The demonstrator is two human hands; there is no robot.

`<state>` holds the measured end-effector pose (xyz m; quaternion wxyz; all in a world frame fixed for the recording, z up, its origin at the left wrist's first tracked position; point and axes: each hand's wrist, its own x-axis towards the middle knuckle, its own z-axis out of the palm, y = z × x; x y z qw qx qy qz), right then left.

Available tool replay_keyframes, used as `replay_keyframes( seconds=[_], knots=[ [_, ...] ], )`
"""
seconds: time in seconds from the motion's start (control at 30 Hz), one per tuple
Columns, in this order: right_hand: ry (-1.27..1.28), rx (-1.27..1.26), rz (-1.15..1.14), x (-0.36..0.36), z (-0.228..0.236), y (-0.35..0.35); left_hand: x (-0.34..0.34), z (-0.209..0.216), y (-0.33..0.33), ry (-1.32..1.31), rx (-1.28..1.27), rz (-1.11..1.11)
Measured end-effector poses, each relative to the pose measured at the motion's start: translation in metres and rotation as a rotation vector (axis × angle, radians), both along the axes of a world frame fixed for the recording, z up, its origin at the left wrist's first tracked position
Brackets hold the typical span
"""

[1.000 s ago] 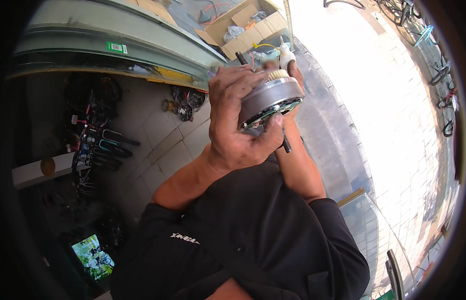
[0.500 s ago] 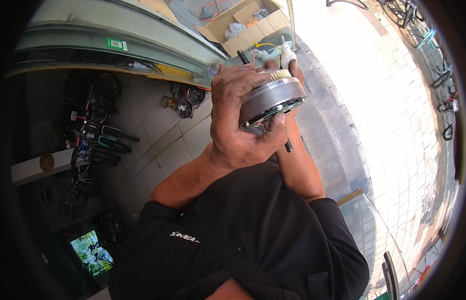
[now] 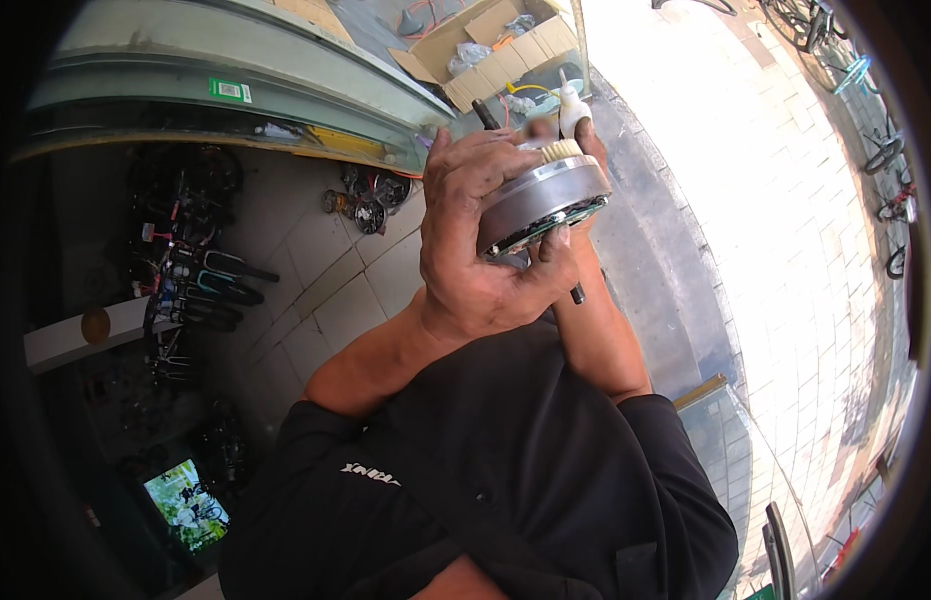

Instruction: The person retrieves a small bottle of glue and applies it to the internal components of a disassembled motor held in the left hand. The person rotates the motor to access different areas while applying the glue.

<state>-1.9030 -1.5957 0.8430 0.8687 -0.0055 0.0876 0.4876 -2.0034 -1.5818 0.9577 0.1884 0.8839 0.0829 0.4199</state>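
Note:
A round metal motor core (image 3: 545, 192), tilted, with a cream toothed gear (image 3: 560, 150) on its upper side and green circuit board along its lower edge, is held up before my chest. Wrapped round its left side is my left hand (image 3: 465, 240), fingers over the top and thumb pressed on the underside. My right hand (image 3: 589, 142) is at the far right side, mostly hidden behind the core, with a blackened digit showing beside the gear. A black rod (image 3: 577, 294) sticks out below, and another dark rod end shows at the upper left. Both hands are smeared with dark grease.
Behind the hands stand a white nozzle bottle (image 3: 573, 110) and an open cardboard box (image 3: 515, 50) with plastic bags. A metal-framed glass panel (image 3: 255, 70) crosses the upper left. Bicycles (image 3: 200, 275) are parked on the tiled floor at left, near small containers (image 3: 368, 215). Paving lies to the right.

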Motion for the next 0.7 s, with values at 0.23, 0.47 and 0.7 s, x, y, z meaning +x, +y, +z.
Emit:
replay_keyframes(
  seconds=[0.23,0.47,0.7],
  knots=[
    [-0.023,0.029,-0.002,0.003,-0.005,0.002,0.003,0.000,-0.001,0.006,-0.002,0.014],
    [0.053,-0.058,0.029,0.005,0.009,-0.006,-0.001,-0.005,0.002,-0.032,-0.024,0.000],
    [0.082,-0.039,0.029,0.003,0.021,-0.008,-0.003,-0.002,0.003,-0.037,-0.022,-0.022]
  ],
)
